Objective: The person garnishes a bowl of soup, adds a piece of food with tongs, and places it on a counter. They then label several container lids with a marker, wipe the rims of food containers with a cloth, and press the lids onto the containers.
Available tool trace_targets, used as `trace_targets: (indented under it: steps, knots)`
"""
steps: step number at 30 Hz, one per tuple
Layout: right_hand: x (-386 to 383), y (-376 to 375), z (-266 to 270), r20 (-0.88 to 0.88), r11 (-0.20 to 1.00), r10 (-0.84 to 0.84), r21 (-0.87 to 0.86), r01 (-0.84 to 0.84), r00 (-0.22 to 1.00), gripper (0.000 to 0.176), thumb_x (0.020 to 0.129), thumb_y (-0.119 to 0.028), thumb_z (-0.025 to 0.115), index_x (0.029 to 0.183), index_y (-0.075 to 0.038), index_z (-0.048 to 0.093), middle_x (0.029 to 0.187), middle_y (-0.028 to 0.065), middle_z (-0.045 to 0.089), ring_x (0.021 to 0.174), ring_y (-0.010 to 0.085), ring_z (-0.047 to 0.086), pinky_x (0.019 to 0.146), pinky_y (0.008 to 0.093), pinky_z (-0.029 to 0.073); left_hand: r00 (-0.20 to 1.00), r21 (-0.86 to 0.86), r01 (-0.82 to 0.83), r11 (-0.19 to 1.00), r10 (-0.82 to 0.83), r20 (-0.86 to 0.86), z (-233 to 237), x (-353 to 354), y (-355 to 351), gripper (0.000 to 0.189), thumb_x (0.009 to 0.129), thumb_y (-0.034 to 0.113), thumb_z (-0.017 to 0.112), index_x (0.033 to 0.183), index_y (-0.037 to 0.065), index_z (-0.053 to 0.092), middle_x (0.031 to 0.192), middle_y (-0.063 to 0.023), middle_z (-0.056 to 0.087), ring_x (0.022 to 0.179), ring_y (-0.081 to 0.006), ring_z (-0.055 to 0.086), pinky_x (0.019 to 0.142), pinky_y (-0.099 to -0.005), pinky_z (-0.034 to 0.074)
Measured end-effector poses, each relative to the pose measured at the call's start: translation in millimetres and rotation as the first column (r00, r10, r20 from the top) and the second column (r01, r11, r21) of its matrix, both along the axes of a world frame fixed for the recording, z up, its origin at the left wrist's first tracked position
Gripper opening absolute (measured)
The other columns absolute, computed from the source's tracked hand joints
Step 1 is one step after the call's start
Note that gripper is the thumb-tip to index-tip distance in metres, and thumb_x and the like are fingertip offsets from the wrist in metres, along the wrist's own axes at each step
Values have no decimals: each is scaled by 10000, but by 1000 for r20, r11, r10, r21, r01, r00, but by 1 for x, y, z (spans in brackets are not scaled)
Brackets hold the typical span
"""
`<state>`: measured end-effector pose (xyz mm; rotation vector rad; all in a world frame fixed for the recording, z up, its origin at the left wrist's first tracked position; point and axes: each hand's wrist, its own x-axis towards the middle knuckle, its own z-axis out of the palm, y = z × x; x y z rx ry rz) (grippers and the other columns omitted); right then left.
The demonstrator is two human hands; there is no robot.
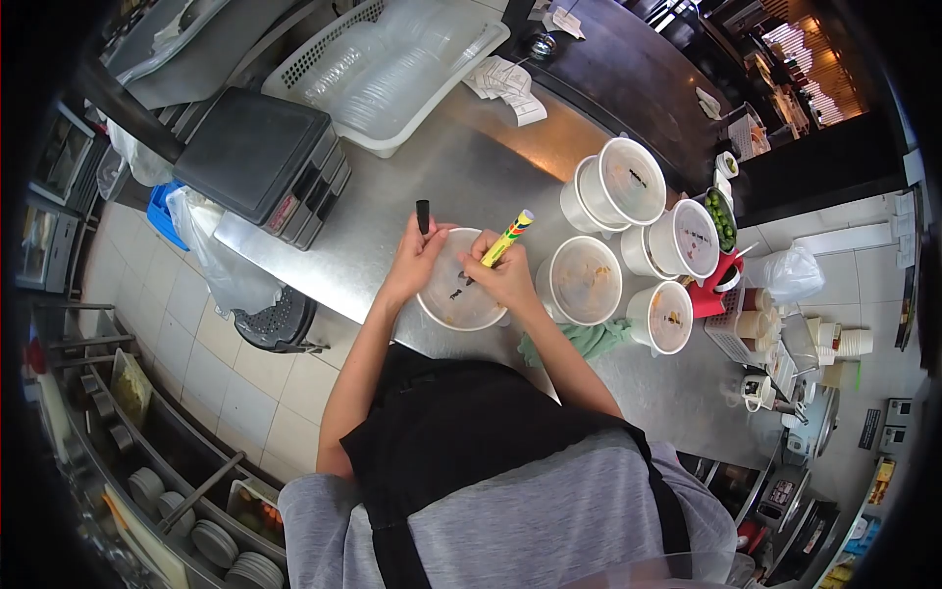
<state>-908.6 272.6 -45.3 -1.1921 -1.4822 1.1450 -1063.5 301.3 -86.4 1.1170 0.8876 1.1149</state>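
A round white tub with a clear lid (454, 312) stands on the counter in front of me, with dark handwriting on the lid. My right hand (503, 279) grips a yellow marker (508, 237) with coloured bands, its lower end over the lid by the writing. A black marker cap (423, 215) sticks up from the closed fingers of my left hand (416, 259), which rests at the tub's left rim. Right of this tub is another lidded tub (586, 282), and beside it a smaller one (659, 319) with black writing.
Stacked lidded tubs (628, 182) and a second stack (684, 239) stand to the right. A green cloth (579, 343) lies near the counter edge. Black drawers (257, 157) and a white basket (392, 144) of clear plastic lids sit at the left. Paper slips (505, 86) lie behind.
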Motion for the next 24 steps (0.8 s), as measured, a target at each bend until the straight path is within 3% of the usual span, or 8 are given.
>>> trace_targets:
  steps: [17,20,24]
  knots:
    - [-4,-3,0,18,1000,-13,-16,13,1000,228,723,-19,649,620,-65,451,557,-47,452,519,24,414,465,194,318,999,-12,10,1000,-10,39,0,0,0,137,904,48,450,957,79,328,992,-125,583,886,-127,549,758,-245,443]
    - [-6,-5,13,116,999,-6,38,1,993,230,720,-18,649,615,-64,450,557,-50,445,514,24,401,463,196,311,999,-23,13,1000,-12,34,-3,0,1,136,904,48,450,958,78,329,990,-124,585,884,-124,548,757,-245,442]
    - [-5,-3,5,40,1000,-30,4,30,999,236,716,-22,649,607,-66,445,552,-55,431,508,24,390,464,198,314,1000,-26,6,1000,-5,28,2,0,-2,135,905,51,450,958,78,329,993,-124,586,879,-124,549,753,-243,442]
